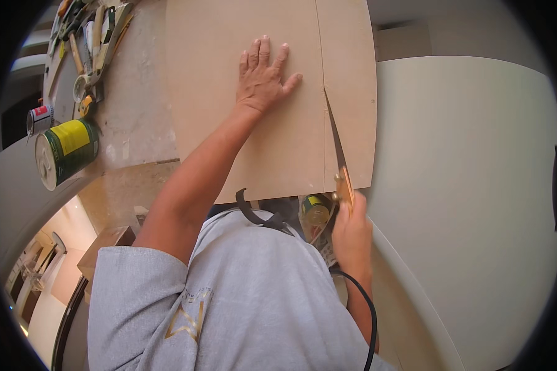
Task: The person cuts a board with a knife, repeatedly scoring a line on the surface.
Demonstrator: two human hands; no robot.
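A pale plywood sheet [210, 93] lies in front of me. A thin straight line runs lengthwise near its right edge, darker beyond the saw than on the near side. My left hand [263, 80] rests flat on the sheet, left of that line, fingers spread. My right hand [353, 232] is wrapped round the wooden handle of a handsaw [336, 136], near the sheet's front right corner. The narrow blade slants away from me, its far end meeting the line. How deep the blade sits in the wood I cannot tell.
Left of the sheet, several hand tools [96, 43] lie heaped beside a tape roll [80, 88]. A green and yellow can [68, 151] lies near a smaller can [40, 119]. A large white panel [464, 198] stands on the right. A black cable [372, 315] hangs by my right arm.
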